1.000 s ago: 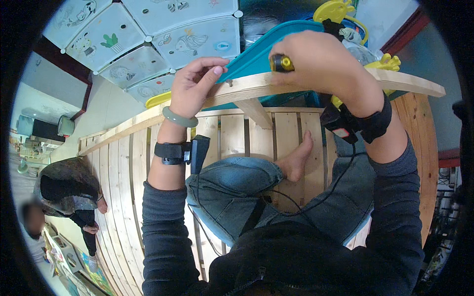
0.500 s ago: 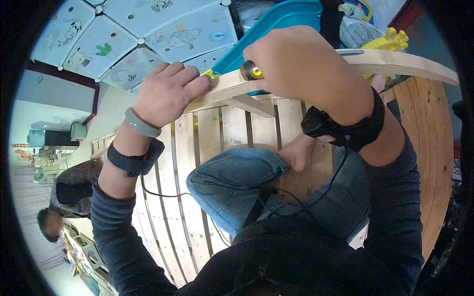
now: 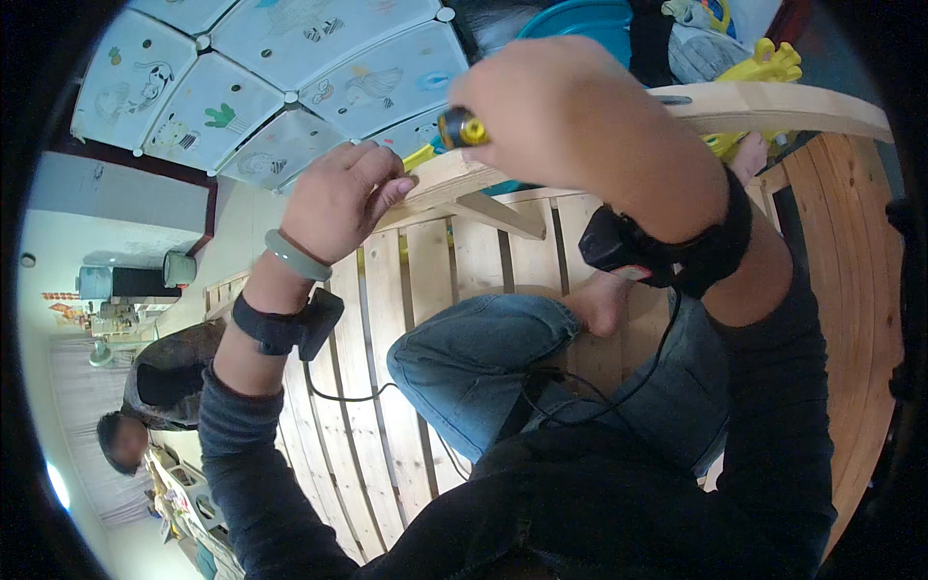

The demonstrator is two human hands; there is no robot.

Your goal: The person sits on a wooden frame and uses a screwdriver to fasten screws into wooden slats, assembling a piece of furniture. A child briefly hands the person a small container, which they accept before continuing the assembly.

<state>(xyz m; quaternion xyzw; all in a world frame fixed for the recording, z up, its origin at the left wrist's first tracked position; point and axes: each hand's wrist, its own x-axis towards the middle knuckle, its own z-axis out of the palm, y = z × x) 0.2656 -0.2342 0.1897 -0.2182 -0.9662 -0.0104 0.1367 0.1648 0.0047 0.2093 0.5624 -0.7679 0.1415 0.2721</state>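
Note:
A pale wooden rail [image 3: 447, 182] curves across in front of me, with a short wooden brace [image 3: 498, 215] running from its underside. My left hand [image 3: 333, 201] is closed at the rail's left part, thumb along its near side and fingers curled over the top. Any small thing inside those fingers is hidden. Above the rail, my right hand [image 3: 541, 111] is wrapped round a screwdriver [image 3: 464, 129] with a black and yellow handle. Only the handle's end shows; its shaft and tip are hidden by my hand.
Wooden slats [image 3: 362, 387] lie under my crossed legs. White patterned cabinet panels [image 3: 242, 106] stand beyond the rail, near a teal plastic tub [image 3: 590, 24] and a yellow plastic object [image 3: 764, 63]. Cables [image 3: 643, 372] hang from my wrist straps. Another person [image 3: 169, 377] bends at the left.
My right hand has moved slightly left and up with the screwdriver. The left hand's fingers have curled in more tightly. The whole view has shifted a little.

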